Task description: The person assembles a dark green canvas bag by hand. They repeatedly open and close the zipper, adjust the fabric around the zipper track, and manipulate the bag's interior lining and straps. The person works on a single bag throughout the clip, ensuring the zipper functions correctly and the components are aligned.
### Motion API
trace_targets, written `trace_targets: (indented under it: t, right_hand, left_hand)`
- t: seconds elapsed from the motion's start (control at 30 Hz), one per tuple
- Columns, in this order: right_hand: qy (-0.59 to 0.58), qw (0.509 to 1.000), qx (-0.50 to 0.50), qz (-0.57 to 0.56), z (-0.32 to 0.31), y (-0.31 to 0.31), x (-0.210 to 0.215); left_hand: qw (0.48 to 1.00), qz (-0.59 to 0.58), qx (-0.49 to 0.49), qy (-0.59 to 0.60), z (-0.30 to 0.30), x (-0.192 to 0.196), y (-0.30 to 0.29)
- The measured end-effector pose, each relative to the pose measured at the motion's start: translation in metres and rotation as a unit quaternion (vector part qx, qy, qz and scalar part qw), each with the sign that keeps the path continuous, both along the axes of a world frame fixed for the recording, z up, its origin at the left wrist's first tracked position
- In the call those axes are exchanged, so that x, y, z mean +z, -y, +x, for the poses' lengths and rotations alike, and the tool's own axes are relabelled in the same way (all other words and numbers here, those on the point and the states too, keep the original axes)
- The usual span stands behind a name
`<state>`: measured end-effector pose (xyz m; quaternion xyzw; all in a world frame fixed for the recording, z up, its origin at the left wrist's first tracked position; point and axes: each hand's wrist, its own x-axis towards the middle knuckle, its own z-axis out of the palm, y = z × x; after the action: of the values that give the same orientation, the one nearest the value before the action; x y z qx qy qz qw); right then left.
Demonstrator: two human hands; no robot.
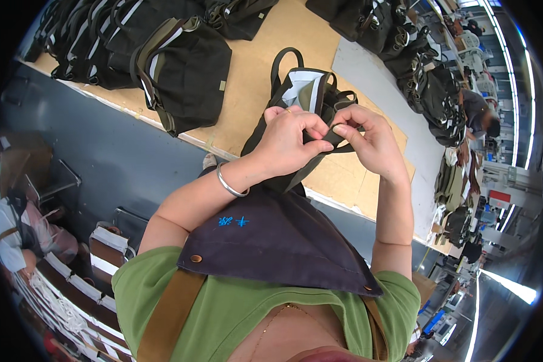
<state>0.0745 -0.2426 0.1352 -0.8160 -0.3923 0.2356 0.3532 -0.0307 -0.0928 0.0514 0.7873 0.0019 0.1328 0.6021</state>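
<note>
A dark olive bag (265, 130) with looped handles stands at the table's near edge, against my apron. Its mouth gapes and shows a white and olive lining. My left hand (294, 134) lies over the near side of the bag, thumb and fingers pinched on a dark strap at its rim. Facing it, my right hand (368, 136) pinches the same dark strap (339, 137) between thumb and forefinger. The two hands are close together, fingertips almost meeting. Part of the bag is hidden under my left hand and wrist.
The tan tabletop (247, 78) carries a dark bag (193, 78) lying at the left, beside a row of similar bags (90, 42). More dark bags (425, 90) line the right side. At the lower left, a person (27, 229) sits near stacked brown and white pieces (72, 289).
</note>
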Motion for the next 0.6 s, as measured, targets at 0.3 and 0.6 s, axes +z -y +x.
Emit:
trace_targets:
  t: [0.3,0.6]
  right_hand:
    - [-0.002,0.999,0.033,-0.020,0.005,0.001,0.006]
    - [0.009,0.998,0.047,-0.047,0.005,-0.002,0.008]
  left_hand:
    - [0.994,0.026,-0.109,0.000,0.007,0.003,-0.029]
    - [0.986,0.054,-0.153,-0.048,0.012,0.011,-0.038]
